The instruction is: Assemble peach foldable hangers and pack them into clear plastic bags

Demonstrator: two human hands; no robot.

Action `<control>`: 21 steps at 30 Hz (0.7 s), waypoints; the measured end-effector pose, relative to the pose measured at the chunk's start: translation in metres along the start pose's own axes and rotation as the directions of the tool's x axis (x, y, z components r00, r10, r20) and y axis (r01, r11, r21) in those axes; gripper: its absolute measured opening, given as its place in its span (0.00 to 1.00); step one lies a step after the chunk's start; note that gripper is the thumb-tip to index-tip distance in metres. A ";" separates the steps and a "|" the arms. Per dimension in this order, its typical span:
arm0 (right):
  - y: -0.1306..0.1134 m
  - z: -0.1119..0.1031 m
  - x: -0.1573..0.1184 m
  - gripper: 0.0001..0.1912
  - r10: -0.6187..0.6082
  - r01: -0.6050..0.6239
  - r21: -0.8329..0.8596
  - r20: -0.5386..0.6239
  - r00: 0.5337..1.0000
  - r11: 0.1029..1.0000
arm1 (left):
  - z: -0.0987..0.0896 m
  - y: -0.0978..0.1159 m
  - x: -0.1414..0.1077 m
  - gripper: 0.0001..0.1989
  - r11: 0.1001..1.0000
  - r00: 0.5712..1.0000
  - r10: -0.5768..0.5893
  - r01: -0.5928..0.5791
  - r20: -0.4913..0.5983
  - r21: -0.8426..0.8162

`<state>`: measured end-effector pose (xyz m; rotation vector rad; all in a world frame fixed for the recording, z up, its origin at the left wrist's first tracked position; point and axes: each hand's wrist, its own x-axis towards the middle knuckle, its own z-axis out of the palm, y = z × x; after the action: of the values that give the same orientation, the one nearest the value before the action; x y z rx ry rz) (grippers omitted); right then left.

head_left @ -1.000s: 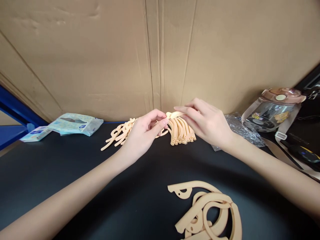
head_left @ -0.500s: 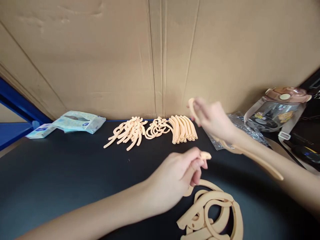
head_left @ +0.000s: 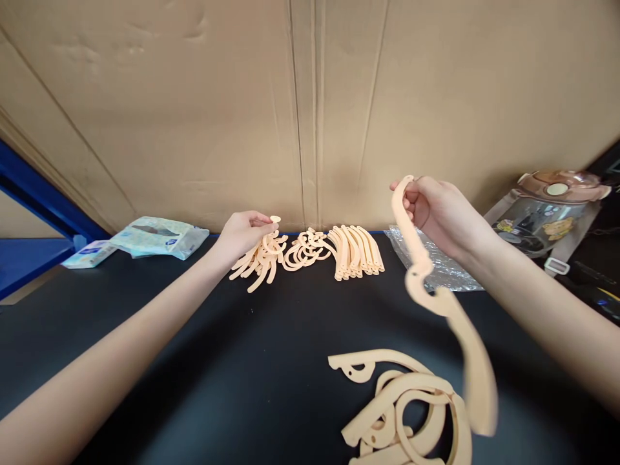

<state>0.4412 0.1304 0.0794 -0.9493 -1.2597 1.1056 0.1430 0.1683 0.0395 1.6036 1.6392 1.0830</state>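
Observation:
My right hand [head_left: 429, 206] pinches the top end of a chain of linked beige curved pieces [head_left: 426, 284], which hangs down beside a loose heap of beige pieces [head_left: 416, 394] near the front. At the back left, my left hand [head_left: 256, 229] closes on a small beige curved piece [head_left: 275, 219] above the left pile of curved pieces [head_left: 261, 265]. Right of that pile lie small ring-like hooks [head_left: 305, 250] and a neat row of beige arms [head_left: 356, 252].
A blue tissue pack [head_left: 159, 237] and a smaller pack [head_left: 90, 254] lie at the back left. Clear plastic wrap [head_left: 445, 268] and a strapped bottle [head_left: 547, 219] stand at the right. Cardboard [head_left: 217, 116] rises behind the black table [head_left: 194, 361].
My left hand has moved from the middle back to the left pile. The right hand has shifted slightly right, and its chain now hangs downward in front of the forearm.

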 end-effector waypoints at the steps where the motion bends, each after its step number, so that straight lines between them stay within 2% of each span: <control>1: 0.001 -0.001 0.001 0.06 0.011 -0.011 0.026 0.015 1.000 1.000 | 0.000 -0.004 0.002 0.17 1.000 1.000 -0.012 0.012 -0.014 0.019; 4: 0.005 0.000 0.000 0.06 0.022 -0.024 0.071 0.023 0.999 0.997 | 0.002 -0.006 0.004 0.21 0.999 0.997 -0.002 0.005 -0.076 0.033; 6: 0.008 0.003 -0.002 0.06 0.000 0.001 0.080 -0.011 1.000 0.997 | 0.005 0.002 0.000 0.23 1.000 0.998 0.022 -0.023 -0.055 -0.020; 7: 0.010 0.004 -0.002 0.05 -0.022 0.024 0.076 -0.031 0.999 0.997 | 0.007 0.009 -0.004 0.24 0.998 1.000 0.030 -0.030 0.001 -0.058; 8: 0.013 0.005 -0.003 0.05 -0.050 0.053 0.061 -0.045 0.998 0.997 | 0.010 0.016 -0.008 0.27 0.993 0.994 0.025 -0.012 0.108 -0.122; 9: 0.015 0.006 -0.003 0.04 -0.083 0.085 0.028 -0.052 0.995 0.996 | 0.012 0.024 -0.013 0.31 0.980 0.968 0.016 0.034 0.250 -0.194; 10: 0.017 0.007 -0.003 0.04 -0.120 0.119 -0.022 -0.051 0.991 0.993 | 0.015 0.031 -0.018 0.33 0.959 0.925 0.010 0.099 0.380 -0.266; 11: 0.019 0.006 -0.002 0.05 -0.157 0.153 -0.093 -0.041 0.987 0.984 | 0.017 0.037 -0.023 0.30 0.911 0.860 0.016 0.198 0.509 -0.362; 12: 0.021 0.006 -0.002 0.07 -0.193 0.186 -0.193 -0.018 0.981 0.963 | 0.020 0.042 -0.028 0.25 0.858 0.818 0.034 0.272 0.575 -0.436; 13: 0.022 0.005 -0.001 0.09 -0.227 0.220 -0.327 0.019 0.974 0.919 | 0.023 0.045 -0.033 0.18 0.809 0.802 0.050 0.316 0.595 -0.495; 14: 0.023 0.004 -0.002 0.09 -0.255 0.256 -0.478 0.069 0.965 0.840 | 0.025 0.047 -0.039 0.12 0.773 0.808 0.062 0.332 0.585 -0.541; 15: 0.023 0.003 -0.003 0.09 -0.272 0.291 -0.623 0.129 0.954 0.726 | 0.028 0.048 -0.044 0.08 0.761 0.832 0.061 0.318 0.551 -0.565; 17: 0.023 0.005 -0.008 0.08 -0.262 0.366 -0.822 0.273 0.926 0.436 | 0.036 0.048 -0.055 0.08 0.772 0.865 0.037 0.293 0.500 -0.564; 19: 0.021 0.011 -0.017 0.11 -0.215 0.464 -0.866 0.425 0.879 0.187 | 0.045 0.047 -0.065 0.10 0.787 0.867 0.017 0.295 0.497 -0.542; 21: 0.021 0.019 -0.026 0.12 -0.172 0.565 -0.825 0.556 0.813 0.003 | 0.054 0.045 -0.076 0.11 0.787 0.855 0.033 0.296 0.517 -0.541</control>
<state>0.4209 0.1091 0.0550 -1.2453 -2.4735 -0.3289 0.2195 0.0983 0.0425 1.1688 0.9026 0.8826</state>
